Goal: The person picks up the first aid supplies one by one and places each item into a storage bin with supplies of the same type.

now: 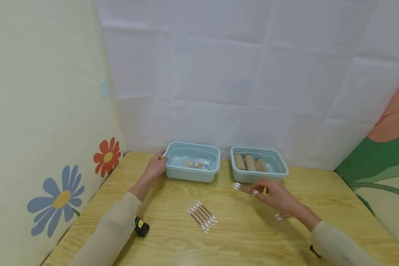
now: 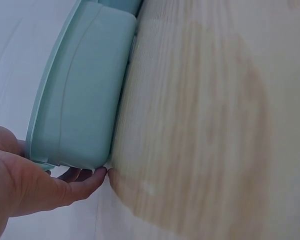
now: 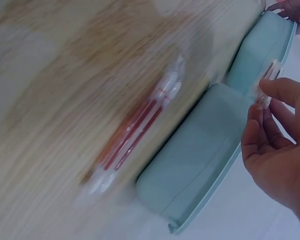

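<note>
My left hand (image 1: 155,166) grips the left end of a light blue plastic bin (image 1: 190,175), thumb at the rim and fingers against the end wall. Inside that bin lies a clear packet of thin sticks (image 1: 197,164). Between thumb and fingertips, my right hand (image 1: 275,194) pinches a small clear packet of cotton swabs (image 1: 243,188) with brown sticks, held in front of the second bin (image 1: 242,176). Below the right wrist, another packet of cotton swabs (image 3: 135,135) lies on the table. Several cotton swabs (image 1: 201,216) lie side by side in front of the left bin.
The second bin, on the right, contains several tan rolls (image 1: 250,163). Both bins stand at the back of the wood-grain table (image 1: 173,244), close to a white sheet (image 1: 216,74). Flower-painted panels (image 1: 61,199) rise at the left and right sides.
</note>
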The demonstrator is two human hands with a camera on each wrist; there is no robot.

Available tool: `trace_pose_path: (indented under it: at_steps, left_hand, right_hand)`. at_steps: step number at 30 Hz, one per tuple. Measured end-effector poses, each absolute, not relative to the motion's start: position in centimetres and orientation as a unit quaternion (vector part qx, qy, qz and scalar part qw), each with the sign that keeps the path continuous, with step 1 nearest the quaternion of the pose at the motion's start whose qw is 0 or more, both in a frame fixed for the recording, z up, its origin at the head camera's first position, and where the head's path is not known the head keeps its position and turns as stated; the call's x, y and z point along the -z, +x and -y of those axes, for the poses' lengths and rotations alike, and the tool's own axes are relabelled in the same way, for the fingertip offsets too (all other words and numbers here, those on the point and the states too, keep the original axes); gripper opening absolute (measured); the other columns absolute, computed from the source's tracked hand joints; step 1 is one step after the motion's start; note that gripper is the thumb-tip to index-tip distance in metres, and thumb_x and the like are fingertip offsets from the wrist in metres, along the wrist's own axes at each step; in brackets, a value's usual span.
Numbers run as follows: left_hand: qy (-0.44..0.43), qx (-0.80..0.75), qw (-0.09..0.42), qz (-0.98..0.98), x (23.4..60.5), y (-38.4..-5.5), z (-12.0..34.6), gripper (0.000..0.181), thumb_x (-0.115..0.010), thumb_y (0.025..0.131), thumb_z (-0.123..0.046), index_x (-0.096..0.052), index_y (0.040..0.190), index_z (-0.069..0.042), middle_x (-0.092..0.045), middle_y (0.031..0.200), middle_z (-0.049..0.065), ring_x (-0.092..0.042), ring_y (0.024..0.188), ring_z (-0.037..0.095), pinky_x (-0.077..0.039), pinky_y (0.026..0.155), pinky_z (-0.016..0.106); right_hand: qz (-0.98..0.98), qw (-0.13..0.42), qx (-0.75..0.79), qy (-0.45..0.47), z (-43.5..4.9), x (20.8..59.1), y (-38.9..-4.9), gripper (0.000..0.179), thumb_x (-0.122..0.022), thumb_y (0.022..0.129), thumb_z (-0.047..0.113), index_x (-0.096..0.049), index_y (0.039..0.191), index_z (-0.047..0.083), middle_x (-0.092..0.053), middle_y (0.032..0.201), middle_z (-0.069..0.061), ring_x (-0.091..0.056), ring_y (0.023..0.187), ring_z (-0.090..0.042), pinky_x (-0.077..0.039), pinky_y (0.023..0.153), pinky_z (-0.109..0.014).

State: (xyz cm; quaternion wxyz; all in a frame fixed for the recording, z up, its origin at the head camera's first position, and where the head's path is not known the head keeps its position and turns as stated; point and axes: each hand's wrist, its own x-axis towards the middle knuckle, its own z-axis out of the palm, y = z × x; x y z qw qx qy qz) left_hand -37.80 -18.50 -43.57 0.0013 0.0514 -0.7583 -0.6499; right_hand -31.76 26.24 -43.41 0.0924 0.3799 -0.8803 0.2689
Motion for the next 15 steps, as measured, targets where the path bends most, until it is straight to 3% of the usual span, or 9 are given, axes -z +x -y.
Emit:
trace_pose_path:
  at_steps: [15]
  left_hand:
    - [0.043,0.637,0.007,0.770,43.7,-37.8,18.2,0.056,-0.031,0.110,-0.024,-0.018,0.164,-0.015,-0.021,0.165,0.017,-0.028,0.146,0.038,-0.032,0.113,0.055]
  right_hand:
    - [0.873,0.129,-0.277,0.380,-21.7,41.8,-33.7,0.017,-0.076,0.088,0.002,-0.075,0.106,0.006,-0.066,0.093,0.002,-0.061,0.082,-0.014,-0.053,0.066,-0.030]
